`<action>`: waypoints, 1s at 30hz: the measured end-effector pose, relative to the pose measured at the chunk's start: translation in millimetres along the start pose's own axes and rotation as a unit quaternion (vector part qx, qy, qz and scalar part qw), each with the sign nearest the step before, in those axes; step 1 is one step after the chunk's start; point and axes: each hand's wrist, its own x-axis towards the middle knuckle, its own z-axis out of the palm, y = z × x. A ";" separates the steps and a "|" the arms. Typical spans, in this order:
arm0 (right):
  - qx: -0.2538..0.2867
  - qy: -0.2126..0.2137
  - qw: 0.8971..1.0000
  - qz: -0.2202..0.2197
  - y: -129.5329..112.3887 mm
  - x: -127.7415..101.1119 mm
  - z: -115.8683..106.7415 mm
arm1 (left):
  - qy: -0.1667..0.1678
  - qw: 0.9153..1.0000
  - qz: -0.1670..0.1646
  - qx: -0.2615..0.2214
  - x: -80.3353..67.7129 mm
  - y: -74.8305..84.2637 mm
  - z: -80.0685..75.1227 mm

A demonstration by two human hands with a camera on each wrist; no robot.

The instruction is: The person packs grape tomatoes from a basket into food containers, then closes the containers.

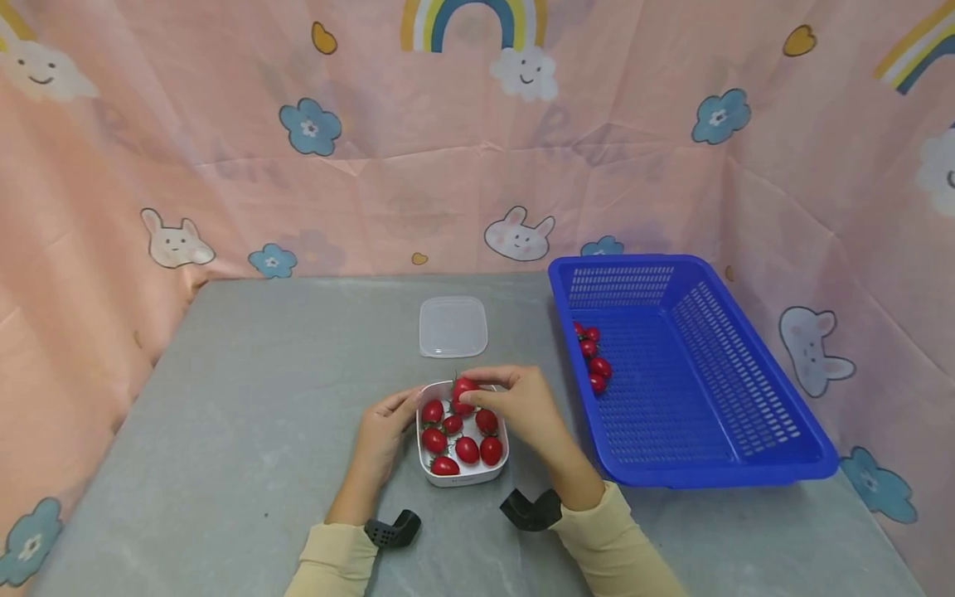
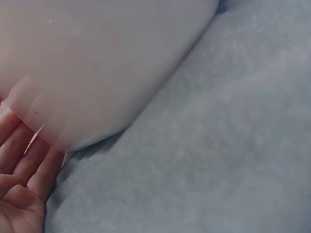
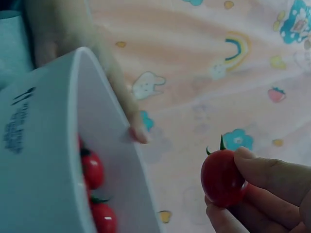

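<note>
A white plastic container [image 1: 464, 479] with several cherry tomatoes inside stands on the table in the head view. My left hand [image 1: 380, 435] rests its fingers against the container's far left side; in the left wrist view its fingers [image 2: 36, 162] touch the smooth outer wall. Between thumb and fingers my right hand [image 1: 528, 408] pinches a red cherry tomato [image 3: 223, 177] with a green stem. From the head view, that tomato is over the container's far part. Beneath it lie other tomatoes [image 1: 467, 449], also glimpsed past the wall in the right wrist view.
On the right stands a large blue plastic basket [image 1: 716, 474], several cherry tomatoes [image 1: 599, 366] along its left wall. Behind the container a clear square lid [image 1: 453, 327] lies flat on the grey table [image 1: 246, 414]. A pink patterned curtain [image 1: 418, 182] hangs behind the table.
</note>
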 end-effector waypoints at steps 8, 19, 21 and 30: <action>-0.019 -0.011 1.000 0.019 16.7 8.0 18.9 | -0.006 1.000 0.011 -0.011 -0.9 -1.0 -0.7; -0.092 -0.016 0.996 -0.016 22.9 8.4 31.4 | -0.008 1.000 0.008 -0.011 -1.6 0.4 -1.3; -0.109 -0.014 0.994 -0.026 22.7 8.0 32.4 | -0.008 1.000 0.006 -0.010 -1.5 0.7 -1.3; -0.156 -0.021 0.986 -0.045 21.1 7.8 32.6 | -0.009 1.000 0.011 -0.020 -1.0 0.9 1.0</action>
